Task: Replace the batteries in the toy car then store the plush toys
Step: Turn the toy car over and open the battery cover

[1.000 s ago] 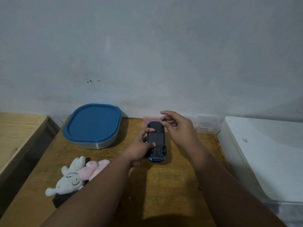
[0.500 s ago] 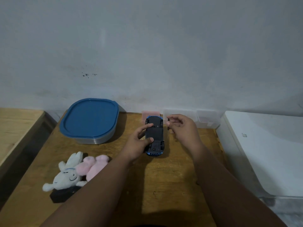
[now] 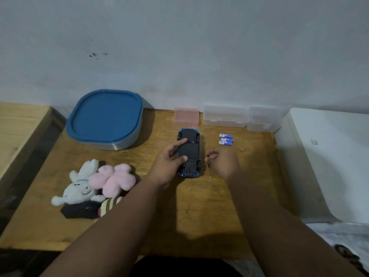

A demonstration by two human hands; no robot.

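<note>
The blue toy car [image 3: 189, 152] lies upside down on the wooden table [image 3: 199, 206], its dark underside up. My left hand [image 3: 169, 160] steadies it, forefinger and thumb pressed on the underside. To the car's right, my right hand [image 3: 223, 162] pinches a small screwdriver [image 3: 209, 168], its tip pointing toward me. Three blue-and-white batteries [image 3: 226, 139] lie on the table beyond my right hand. A white plush rabbit [image 3: 77, 186] and a pink plush toy [image 3: 113, 177] lie at the left, with a striped plush [image 3: 108, 204] partly hidden by my left forearm.
A container with a blue lid [image 3: 105, 118] stands at the back left. A pink box [image 3: 186, 116] and two clear boxes [image 3: 225, 116] line the wall. A white surface [image 3: 329, 156] adjoins the table's right edge; another wooden surface [image 3: 18, 124] sits left. A dark cloth [image 3: 79, 210] lies under the plush toys.
My right hand left the car's far end, moved right and toward me, and now holds the screwdriver. The batteries it covered are now visible. The view has tilted further down.
</note>
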